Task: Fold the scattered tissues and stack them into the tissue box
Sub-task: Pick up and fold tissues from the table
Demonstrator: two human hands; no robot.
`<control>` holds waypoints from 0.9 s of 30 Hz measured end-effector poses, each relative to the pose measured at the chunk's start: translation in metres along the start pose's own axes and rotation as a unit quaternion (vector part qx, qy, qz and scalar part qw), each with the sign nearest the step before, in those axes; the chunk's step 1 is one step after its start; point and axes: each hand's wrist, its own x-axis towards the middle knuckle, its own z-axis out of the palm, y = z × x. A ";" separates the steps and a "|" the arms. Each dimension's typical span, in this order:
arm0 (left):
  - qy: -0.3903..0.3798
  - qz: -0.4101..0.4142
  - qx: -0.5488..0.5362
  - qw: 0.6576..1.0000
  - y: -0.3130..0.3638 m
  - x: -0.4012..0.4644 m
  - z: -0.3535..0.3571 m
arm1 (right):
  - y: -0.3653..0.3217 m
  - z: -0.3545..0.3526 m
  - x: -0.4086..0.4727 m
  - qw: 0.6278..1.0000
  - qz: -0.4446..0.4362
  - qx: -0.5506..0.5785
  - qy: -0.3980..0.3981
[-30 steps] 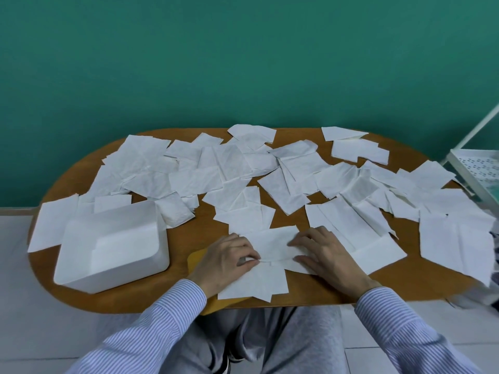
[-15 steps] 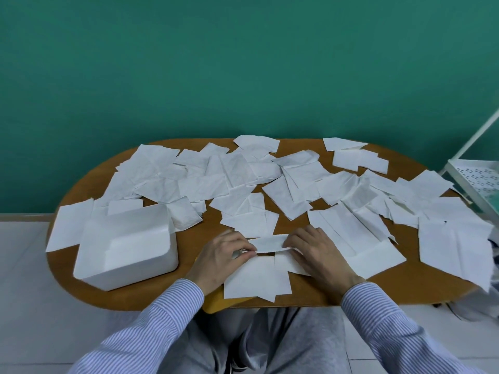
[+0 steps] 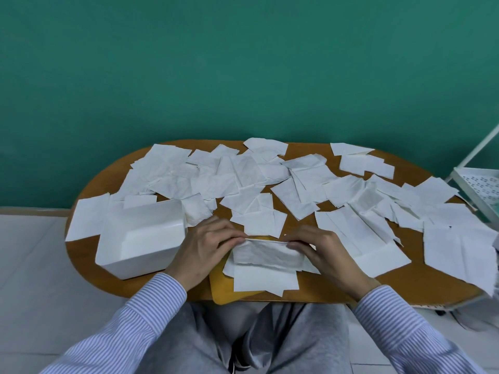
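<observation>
A folded white tissue is lifted a little above the table's front edge, its folded top edge held level. My left hand pinches its left end and my right hand pinches its right end. Under it lies a flat tissue on the wood. The open white tissue box stands just left of my left hand, with white paper inside. Several loose white tissues are scattered over the rest of the table.
The oval wooden table stands against a green wall. A yellow pad pokes out under the front tissue. A white perforated rack stands at the right edge. Tissues hang over the table's right end.
Both hands have folded the tissue's far edge toward me and raised it off the table; earlier it lay flat under my fingers. The camera has tilted, so the table sits lower in view.
</observation>
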 end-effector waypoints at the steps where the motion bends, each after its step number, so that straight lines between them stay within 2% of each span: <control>1: -0.005 0.001 0.003 1.000 0.000 -0.001 -0.001 | 0.000 0.003 -0.002 1.000 0.013 0.012 -0.005; 5: -0.027 -0.028 -0.025 0.999 -0.004 -0.004 0.002 | 0.005 0.010 -0.003 0.990 0.106 0.082 -0.040; 11: -0.110 -0.088 -0.012 0.990 -0.022 -0.002 0.028 | 0.024 0.031 0.004 0.975 0.179 0.068 -0.114; 19: -0.147 -0.137 0.024 0.979 -0.038 -0.008 0.054 | 0.042 0.052 0.012 0.973 0.192 0.031 -0.126; 27: -0.152 -0.140 0.020 0.978 -0.044 -0.007 0.058 | 0.046 0.055 0.011 0.975 0.180 0.016 -0.131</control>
